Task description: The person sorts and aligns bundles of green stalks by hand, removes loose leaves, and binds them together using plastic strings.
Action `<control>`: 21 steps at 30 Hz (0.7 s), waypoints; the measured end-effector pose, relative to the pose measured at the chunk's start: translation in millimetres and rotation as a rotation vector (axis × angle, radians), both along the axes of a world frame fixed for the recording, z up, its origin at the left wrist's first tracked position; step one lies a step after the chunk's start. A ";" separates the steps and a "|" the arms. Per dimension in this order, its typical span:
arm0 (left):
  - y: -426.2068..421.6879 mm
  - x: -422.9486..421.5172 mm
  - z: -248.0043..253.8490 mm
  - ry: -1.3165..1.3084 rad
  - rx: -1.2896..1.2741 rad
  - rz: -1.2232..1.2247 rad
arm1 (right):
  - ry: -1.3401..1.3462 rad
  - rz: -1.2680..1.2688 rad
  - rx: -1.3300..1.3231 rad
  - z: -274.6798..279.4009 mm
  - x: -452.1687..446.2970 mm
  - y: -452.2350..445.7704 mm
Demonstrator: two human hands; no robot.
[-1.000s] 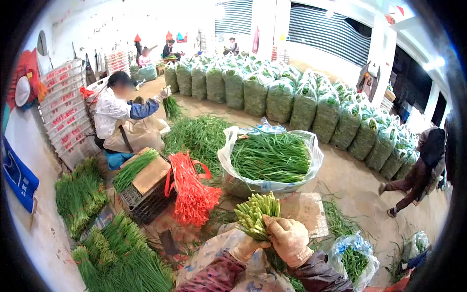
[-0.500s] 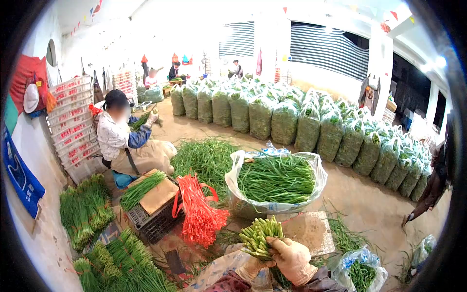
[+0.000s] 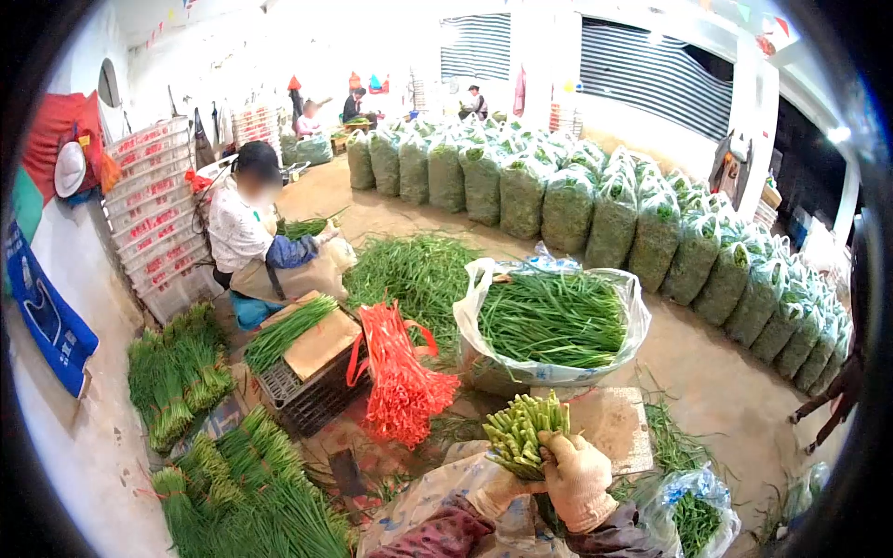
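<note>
A bunch of green stalks (image 3: pixel 524 431), cut ends up, is held over my lap. My left hand (image 3: pixel 499 489), in a pale glove, is wrapped round its underside. My right hand (image 3: pixel 579 474), also gloved, grips the bunch's right side with thumb and fingers near the stalk ends. Just beyond the hands are a board (image 3: pixel 605 423) and a tub lined with a clear bag (image 3: pixel 473 321), full of long green leaves (image 3: pixel 553 319). Red ties (image 3: pixel 400 381) hang to the left, beside a black crate (image 3: pixel 312 395) with a cardboard piece and green stalks on top.
Tied green bundles (image 3: pixel 251 484) lie at the lower left. A seated co-worker (image 3: pixel 265 232) handles greens beside a loose green pile (image 3: pixel 409 270). Filled bags (image 3: pixel 567 209) stand in rows behind. A small bag of greens (image 3: pixel 693 521) sits at the lower right; a person (image 3: pixel 842 395) is at the right edge.
The view has shifted, and both hands still hold the bunch. The seated co-worker has lowered the raised greens to the lap. The person at the right has moved toward the frame's edge.
</note>
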State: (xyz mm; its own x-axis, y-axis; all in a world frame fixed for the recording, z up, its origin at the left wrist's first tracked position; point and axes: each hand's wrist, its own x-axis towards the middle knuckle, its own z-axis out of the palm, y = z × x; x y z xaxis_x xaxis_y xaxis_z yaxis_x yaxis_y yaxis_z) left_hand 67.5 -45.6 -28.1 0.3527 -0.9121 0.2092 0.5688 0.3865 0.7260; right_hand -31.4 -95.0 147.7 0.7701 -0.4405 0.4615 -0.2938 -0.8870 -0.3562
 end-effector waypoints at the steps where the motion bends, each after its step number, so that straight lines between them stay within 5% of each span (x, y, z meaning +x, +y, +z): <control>1: -0.5 -1.0 0.0 -0.001 -0.014 0.010 | -0.006 0.001 0.002 -1.2 0.7 0.8; 6: -11.1 -6.9 -2.0 -0.014 -0.132 0.096 | 0.060 -0.039 0.023 -4.6 10.7 -2.9; 9: -13.0 -1.9 -22.5 -0.373 -0.030 0.180 | 0.065 0.008 0.222 -5.8 8.8 -13.6; 12: 11.6 -5.8 -2.5 0.014 0.138 -0.048 | 0.223 0.085 0.532 13.2 5.4 -23.6; 16: 15.4 0.8 7.5 -0.056 0.135 -0.121 | 0.517 0.126 0.770 15.8 4.5 -46.3; 19: 16.9 -0.1 17.1 0.002 0.134 -0.132 | 0.537 0.173 1.404 18.9 -2.3 -59.8; 21: 14.8 -0.5 5.9 0.093 0.191 -0.144 | 0.595 0.232 1.433 10.4 -15.7 -67.9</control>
State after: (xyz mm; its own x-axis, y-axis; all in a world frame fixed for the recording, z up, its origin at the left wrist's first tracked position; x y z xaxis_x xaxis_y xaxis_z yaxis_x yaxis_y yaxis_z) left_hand 67.1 -30.8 -22.2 0.2260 -0.9741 0.0015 0.6755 0.1578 0.7203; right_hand -47.1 -163.0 158.1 0.7928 -0.0796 -0.6043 -0.6039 0.0316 -0.7965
